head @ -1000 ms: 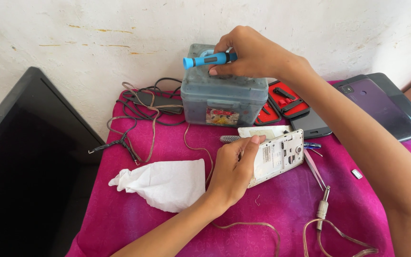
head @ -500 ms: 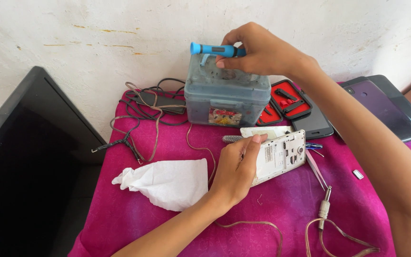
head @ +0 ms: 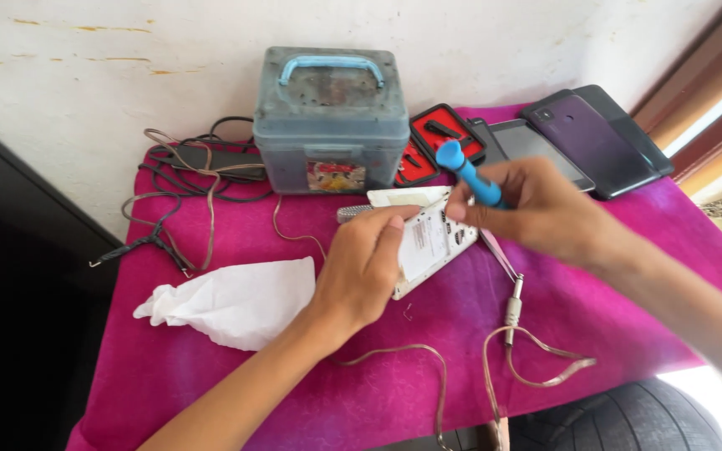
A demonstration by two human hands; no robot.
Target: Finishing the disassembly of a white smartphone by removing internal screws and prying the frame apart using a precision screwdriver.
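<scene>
The left hand (head: 361,267) grips the opened white phone body (head: 428,242) while, just above it, the right hand (head: 536,209) pinches a blue plastic-handled screwdriver (head: 470,174), its work apparently unfinished.

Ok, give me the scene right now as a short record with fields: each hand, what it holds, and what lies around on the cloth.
left hand: grips the white opened device, tilted up off the pink cloth
right hand: holds the blue screwdriver over the device
behind: grey storage box, red tool case, dark phones
left side: white tissue, tangled cables
front: jack plug cable
</scene>
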